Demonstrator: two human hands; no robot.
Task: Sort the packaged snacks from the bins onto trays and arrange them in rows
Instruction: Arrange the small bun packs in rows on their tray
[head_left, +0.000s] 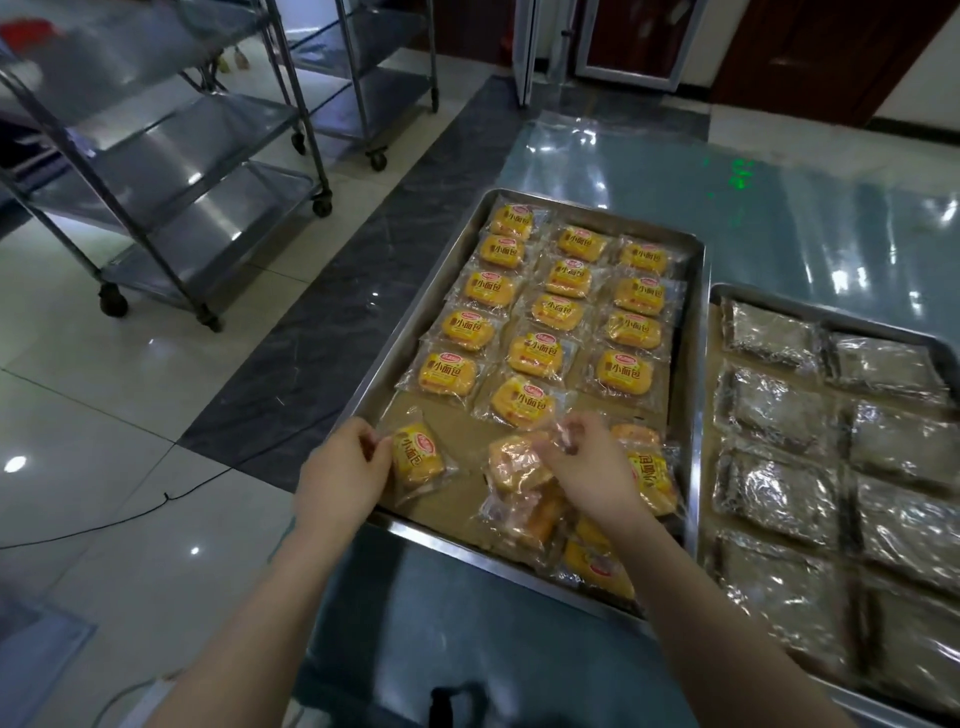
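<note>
1. The left hand (345, 467) pinches the wrapper edge of a yellow bread packet (418, 454), which lies in the near-left corner of the steel tray (415, 322).
2. The right hand (587, 462) pinches the clear wrapper of a second packet (519, 460) in the loose pile at the tray's front.
3. Neat rows of packets (550, 306) fill the tray's far part.

L hand (343, 467) pinches bread pack (418, 454) at tray (457, 545) near-left corner, R hand (587, 462) pinches 2nd pack (511, 465) by its wrapper.

The surface (779, 208) is glossy and blue-green, and it reflects spots of light. Two metal trays lie directly on it, side by side and nearly touching. The left tray (467, 553) lies along the left edge of the surface, and the right tray (857, 327) is just beside it.
</note>
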